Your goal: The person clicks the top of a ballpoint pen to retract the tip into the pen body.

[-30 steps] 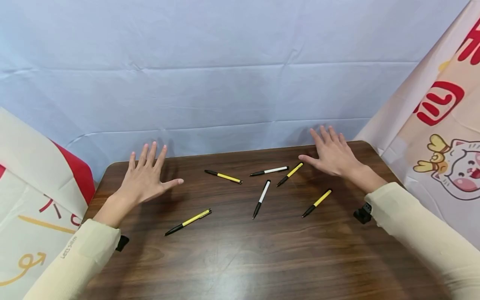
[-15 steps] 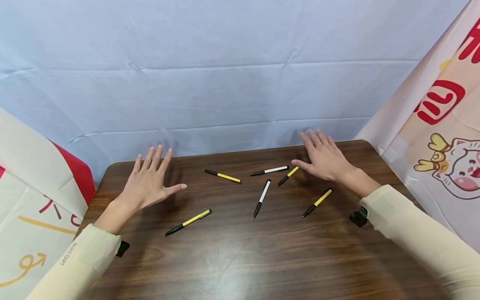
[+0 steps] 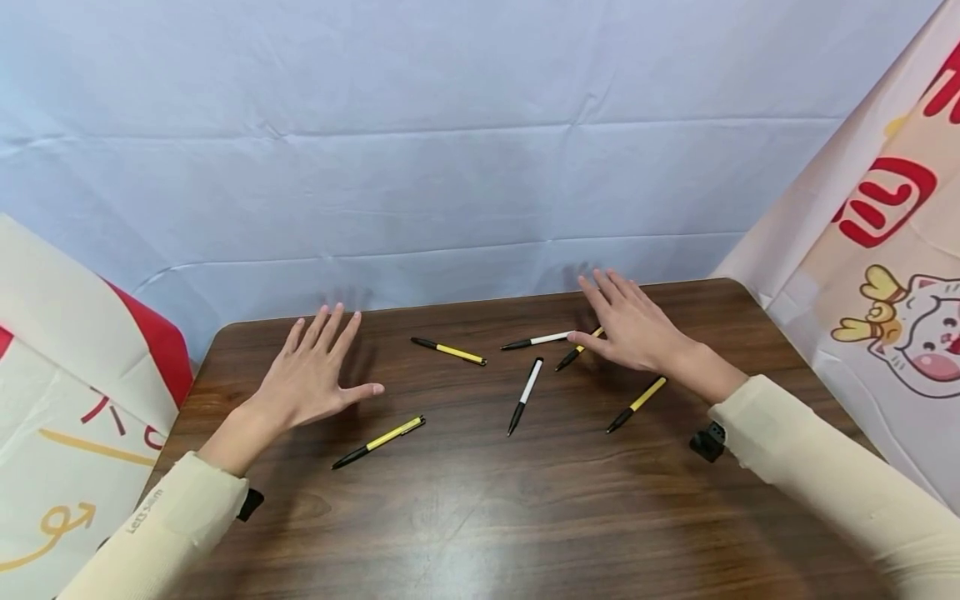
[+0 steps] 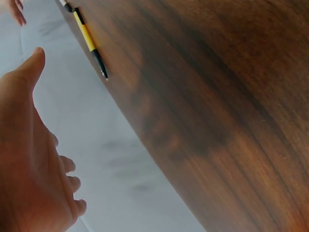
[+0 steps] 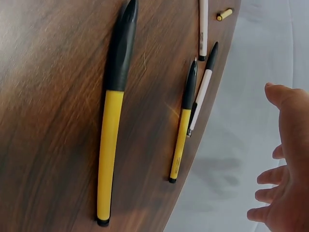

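Fingers spread, my left hand point(image 3: 307, 379) hovers over the table's left side, holding nothing. Nearest to it is a yellow pen point(image 3: 385, 438) with a black grip, lying just right of and below it. My right hand point(image 3: 633, 325), also spread and holding nothing, hangs above the far right part. Its thumb overlaps a yellow pen point(image 3: 573, 357) and the end of a white pen point(image 3: 536, 341) in the head view. Another yellow pen point(image 5: 110, 154) lies large in the right wrist view, below that hand. A second white pen point(image 3: 527, 390) and a yellow one point(image 3: 457, 353) lie mid-table.
The dark wooden table point(image 3: 465, 517) has rounded far corners. A pale cloth point(image 3: 450, 150) hangs right behind its far edge. Printed sheets stand at both sides, the right one with a cartoon cat point(image 3: 922, 333). Black wrist cameras point(image 3: 707, 442) sit under the sleeves.
Both hands have drifted inward and slightly nearer, the right one leftward over the pens and the left one rightward. The pens lie as before.
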{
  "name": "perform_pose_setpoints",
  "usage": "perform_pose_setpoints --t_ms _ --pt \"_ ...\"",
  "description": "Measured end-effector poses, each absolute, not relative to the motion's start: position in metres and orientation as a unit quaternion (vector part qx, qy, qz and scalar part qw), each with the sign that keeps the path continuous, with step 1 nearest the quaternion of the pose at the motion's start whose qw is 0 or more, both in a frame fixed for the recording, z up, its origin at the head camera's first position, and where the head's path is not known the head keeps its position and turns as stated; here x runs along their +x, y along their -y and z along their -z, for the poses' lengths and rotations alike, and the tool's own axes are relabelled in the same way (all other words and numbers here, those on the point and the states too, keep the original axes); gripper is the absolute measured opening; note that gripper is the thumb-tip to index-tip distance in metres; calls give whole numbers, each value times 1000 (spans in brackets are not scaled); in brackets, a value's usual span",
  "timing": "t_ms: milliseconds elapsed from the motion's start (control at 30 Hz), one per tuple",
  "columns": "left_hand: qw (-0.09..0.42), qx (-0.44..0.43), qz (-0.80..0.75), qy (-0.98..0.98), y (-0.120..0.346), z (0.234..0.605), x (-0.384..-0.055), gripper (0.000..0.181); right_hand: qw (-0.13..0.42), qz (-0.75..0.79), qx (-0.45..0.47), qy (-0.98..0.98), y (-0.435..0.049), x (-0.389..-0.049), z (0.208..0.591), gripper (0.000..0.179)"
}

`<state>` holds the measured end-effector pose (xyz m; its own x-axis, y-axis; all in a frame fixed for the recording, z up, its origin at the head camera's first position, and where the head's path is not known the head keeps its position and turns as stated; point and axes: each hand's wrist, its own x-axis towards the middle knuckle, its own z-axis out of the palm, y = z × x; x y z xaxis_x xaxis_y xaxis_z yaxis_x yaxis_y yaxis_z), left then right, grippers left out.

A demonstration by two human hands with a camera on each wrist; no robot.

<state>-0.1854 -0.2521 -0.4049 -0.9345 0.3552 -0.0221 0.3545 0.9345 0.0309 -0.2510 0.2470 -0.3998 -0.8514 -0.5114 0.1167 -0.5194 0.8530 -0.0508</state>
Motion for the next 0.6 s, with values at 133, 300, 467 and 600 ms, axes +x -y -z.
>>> perform_pose_setpoints --t_ms 133,300,467,600 --pt "12 184 -12 -983 252 410 -183 117 51 -34 275 959 -241 -249 401 94" --pt "10 194 -10 -981 250 415 -179 117 54 -33 289 955 -233 -245 402 93" --pt "9 204 -10 -979 247 416 -174 116 65 -40 308 948 -223 -239 403 91" --pt "10 212 -7 -977 245 418 -170 115 82 -41 334 938 -214 -234 406 89"
